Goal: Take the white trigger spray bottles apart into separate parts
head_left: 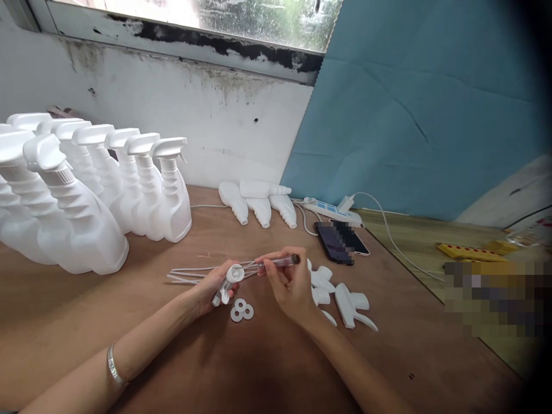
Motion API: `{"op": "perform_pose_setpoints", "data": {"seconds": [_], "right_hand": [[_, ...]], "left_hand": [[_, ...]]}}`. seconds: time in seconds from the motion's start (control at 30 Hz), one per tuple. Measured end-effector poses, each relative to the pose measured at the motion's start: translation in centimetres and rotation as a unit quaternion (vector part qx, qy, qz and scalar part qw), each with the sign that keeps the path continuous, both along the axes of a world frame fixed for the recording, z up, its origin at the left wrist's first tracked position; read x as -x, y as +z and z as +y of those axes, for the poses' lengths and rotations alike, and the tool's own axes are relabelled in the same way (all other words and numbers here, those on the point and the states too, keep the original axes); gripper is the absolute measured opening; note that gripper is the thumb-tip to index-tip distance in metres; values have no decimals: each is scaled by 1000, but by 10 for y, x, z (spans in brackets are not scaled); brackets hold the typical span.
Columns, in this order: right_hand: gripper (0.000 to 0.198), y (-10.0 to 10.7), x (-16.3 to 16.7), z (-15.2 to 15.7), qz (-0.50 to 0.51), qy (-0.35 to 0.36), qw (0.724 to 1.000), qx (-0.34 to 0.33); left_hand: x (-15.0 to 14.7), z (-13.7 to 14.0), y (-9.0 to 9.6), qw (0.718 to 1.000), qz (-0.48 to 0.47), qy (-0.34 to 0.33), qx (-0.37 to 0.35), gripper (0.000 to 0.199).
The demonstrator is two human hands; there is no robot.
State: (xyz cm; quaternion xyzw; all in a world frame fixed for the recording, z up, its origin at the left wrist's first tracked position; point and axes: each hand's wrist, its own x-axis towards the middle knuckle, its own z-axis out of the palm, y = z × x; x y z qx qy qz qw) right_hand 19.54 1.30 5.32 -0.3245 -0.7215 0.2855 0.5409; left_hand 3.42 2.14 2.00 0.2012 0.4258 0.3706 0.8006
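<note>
My left hand (214, 286) is closed around a white trigger spray head (235, 273), its round collar opening turned up toward me. My right hand (290, 284) grips what looks like a screwdriver (280, 262) with a clear handle and dark end. Its thin shaft points left, close to the spray head; whether the tip touches is hard to see. Thin white dip tubes (185, 270) lie behind my left hand. Just below it rest white ring gaskets (240, 305), touching one another. More trigger spray heads (351, 305) lie beside my right hand, partly hidden by it.
White spray bottles (172, 213) with heads on stand in a group at left. Several headless bottles (259, 210) lie along the wall. Phones (334, 242) and a power strip (330, 208) with a white cable are at back right, near the table's right edge.
</note>
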Motion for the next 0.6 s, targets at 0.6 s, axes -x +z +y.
{"op": "perform_pose_setpoints", "data": {"seconds": [0.6], "right_hand": [[19,2,-7,3,110,70,988,87]], "left_hand": [[-1,-4,12,992,80,-83,-43,32]]}}
